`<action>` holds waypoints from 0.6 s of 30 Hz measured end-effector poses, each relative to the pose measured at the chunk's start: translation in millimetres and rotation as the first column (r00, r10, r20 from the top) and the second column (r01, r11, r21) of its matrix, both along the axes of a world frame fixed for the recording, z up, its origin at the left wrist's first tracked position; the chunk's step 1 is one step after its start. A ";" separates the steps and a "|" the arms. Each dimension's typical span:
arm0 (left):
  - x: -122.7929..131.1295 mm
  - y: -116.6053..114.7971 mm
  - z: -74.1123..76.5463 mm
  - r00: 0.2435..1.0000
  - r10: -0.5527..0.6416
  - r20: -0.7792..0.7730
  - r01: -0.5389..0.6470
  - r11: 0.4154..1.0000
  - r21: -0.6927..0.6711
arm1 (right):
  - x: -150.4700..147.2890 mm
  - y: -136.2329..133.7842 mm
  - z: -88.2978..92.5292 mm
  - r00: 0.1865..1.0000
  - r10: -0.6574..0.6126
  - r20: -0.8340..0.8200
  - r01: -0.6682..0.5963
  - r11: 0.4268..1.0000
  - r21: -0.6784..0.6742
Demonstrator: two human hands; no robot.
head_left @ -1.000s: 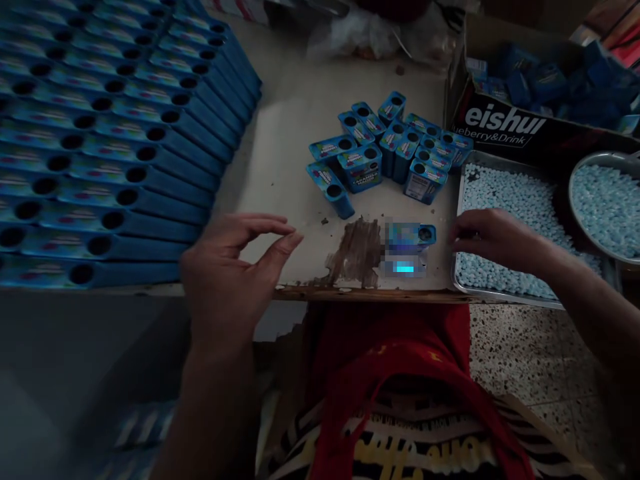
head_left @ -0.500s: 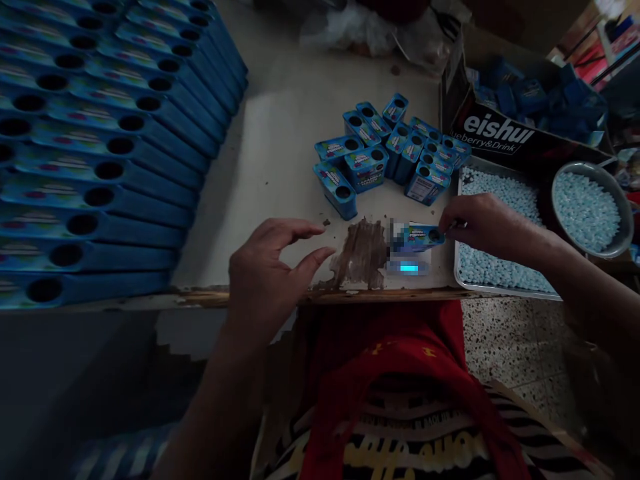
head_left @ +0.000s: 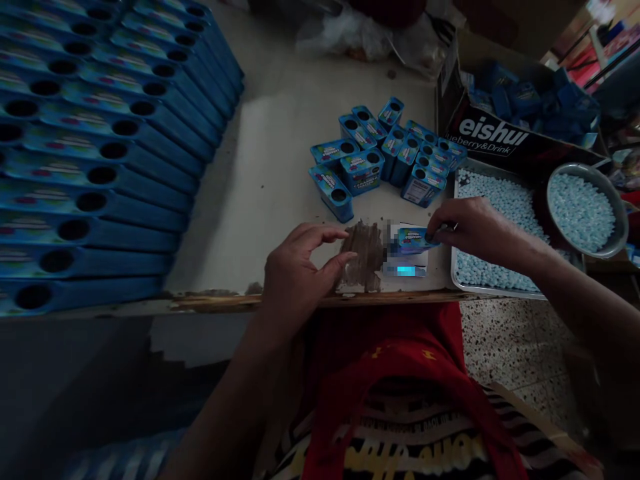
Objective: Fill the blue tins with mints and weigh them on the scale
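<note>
A small blue candy box (head_left: pixel 415 238) rests on a small scale (head_left: pixel 406 269) with a lit cyan display near the table's front edge. The fingers of my right hand (head_left: pixel 473 223) are pinched together at the box's right end, by its dark round hole. What they hold is too small and dark to make out. To the left of the scale, my left hand (head_left: pixel 305 263) is held open with thumb and fingers apart, nothing between them. Behind the scale stand several similar blue boxes (head_left: pixel 363 170) in a loose cluster.
Pale blue candies fill a metal tray (head_left: pixel 454 270) on the right, with a round bowl (head_left: pixel 621 230) of them above it. A black carton (head_left: pixel 493 137) of blue boxes stands behind. Rows of blue boxes (head_left: pixel 145 153) occupy the left; plastic bags (head_left: pixel 345 33) lie at the back.
My left hand has moved right, closer to the scale, still open. My right hand has shifted slightly left over the end of the box on the scale.
</note>
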State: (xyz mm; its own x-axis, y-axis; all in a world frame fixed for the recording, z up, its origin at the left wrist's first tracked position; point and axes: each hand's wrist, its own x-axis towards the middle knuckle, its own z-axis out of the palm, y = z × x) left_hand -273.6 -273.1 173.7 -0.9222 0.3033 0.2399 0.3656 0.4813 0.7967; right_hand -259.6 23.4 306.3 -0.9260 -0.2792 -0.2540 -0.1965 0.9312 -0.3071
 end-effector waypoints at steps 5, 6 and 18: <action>1.5 7.5 -3.8 0.999 -0.034 -0.024 0.034 0.999 -0.001 | 0.0 -14.5 -3.4 0.997 0.064 0.042 -0.070 0.987 0.142; 1.7 9.1 -2.9 0.999 -0.043 -0.028 0.043 0.999 -0.002 | -0.2 -16.8 -2.8 0.997 0.062 0.042 -0.069 0.983 0.170; -5.8 13.4 1.0 0.999 -0.031 -0.009 0.031 0.999 -0.043 | 68.4 111.5 -82.3 0.999 -0.008 -0.046 0.023 0.944 0.330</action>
State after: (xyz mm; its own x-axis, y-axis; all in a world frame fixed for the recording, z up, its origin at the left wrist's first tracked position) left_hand -279.4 -259.7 174.7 -0.9098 0.3418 0.2354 0.3887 0.5030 0.7719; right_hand -191.2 134.9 223.9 -0.9417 -0.1723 -0.2892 -0.1877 0.9819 0.0264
